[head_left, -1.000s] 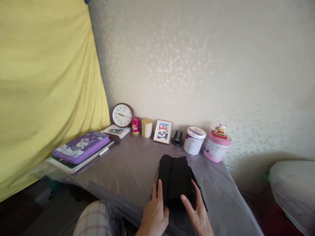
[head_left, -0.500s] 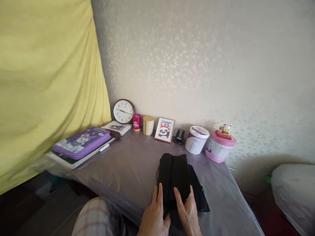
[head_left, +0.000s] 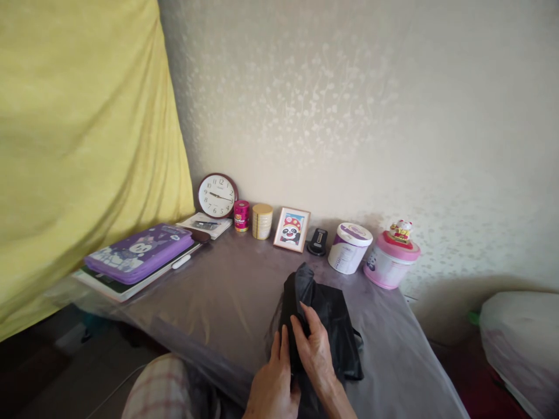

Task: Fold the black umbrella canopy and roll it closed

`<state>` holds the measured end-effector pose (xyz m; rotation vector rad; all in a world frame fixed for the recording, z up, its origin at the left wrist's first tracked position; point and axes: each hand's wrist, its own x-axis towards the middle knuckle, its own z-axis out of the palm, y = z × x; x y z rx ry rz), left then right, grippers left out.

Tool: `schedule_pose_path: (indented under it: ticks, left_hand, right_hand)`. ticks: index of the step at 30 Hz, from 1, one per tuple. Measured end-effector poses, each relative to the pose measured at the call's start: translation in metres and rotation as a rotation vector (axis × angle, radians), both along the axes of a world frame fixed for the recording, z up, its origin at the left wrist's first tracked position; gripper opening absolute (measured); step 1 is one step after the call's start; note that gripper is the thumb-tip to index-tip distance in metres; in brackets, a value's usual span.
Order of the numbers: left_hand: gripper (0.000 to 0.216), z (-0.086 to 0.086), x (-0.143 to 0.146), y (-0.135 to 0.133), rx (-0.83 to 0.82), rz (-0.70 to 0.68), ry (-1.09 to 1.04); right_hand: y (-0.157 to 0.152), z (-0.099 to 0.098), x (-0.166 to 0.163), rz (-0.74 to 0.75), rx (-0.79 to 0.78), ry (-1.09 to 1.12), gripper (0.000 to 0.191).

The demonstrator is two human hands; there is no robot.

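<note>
A dark bundle of thin black cloth (head_left: 325, 308), its exact kind unclear, lies on the front right part of the table. One flap of it stands up, turned over toward the left. My right hand (head_left: 315, 343) pinches this flap, thumb and fingers closed over the fold. At the near left edge, my left hand (head_left: 276, 372) keeps hold of the bundle, fingers along its side and thumb bent beneath. A small loop sticks out at the bundle's right side. What lies under my palms is hidden.
The table (head_left: 209, 302) has a clear plastic cover. On its left lies a purple case (head_left: 142, 253) on books. Along the wall stand a clock (head_left: 217, 195), pink tin (head_left: 241, 216), yellow-lidded jar (head_left: 262, 222), panda picture (head_left: 292, 231), white-and-purple tub (head_left: 349, 249) and pink tub (head_left: 388, 265).
My right hand has moved up and left, lifting the right part of the black cloth and folding it leftward. My left hand has stayed nearly in place.
</note>
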<state>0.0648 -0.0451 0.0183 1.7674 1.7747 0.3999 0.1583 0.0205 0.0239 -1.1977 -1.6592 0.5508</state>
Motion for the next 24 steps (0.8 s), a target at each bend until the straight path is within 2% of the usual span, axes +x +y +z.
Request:
schedule_pose_path:
  ticks: [8,12,15,20,24]
  left_hand:
    - [0.088,-0.004,-0.001,0.001,-0.030,-0.003,0.018]
    - [0.087,-0.012,-0.004,0.000,0.037,-0.026,0.014]
    - [0.082,-0.014,-0.006,-0.001,0.079,-0.036,-0.010]
    - [0.070,-0.018,-0.010,-0.002,0.130,-0.046,-0.011]
    - [0.067,-0.026,-0.015,-0.005,0.172,-0.081,-0.009]
  right_hand:
    - [0.005,-0.006,-0.012,0.088,-0.053,0.016,0.031]
    - [0.002,-0.008,-0.010,0.158,0.009,-0.149,0.032]
    - [-0.001,-0.002,-0.009,0.214,0.037,-0.262,0.033]
    - [-0.004,0.008,-0.008,0.306,0.029,-0.276,0.025]
    - [-0.004,0.002,-0.007,0.323,0.056,-0.254,0.020]
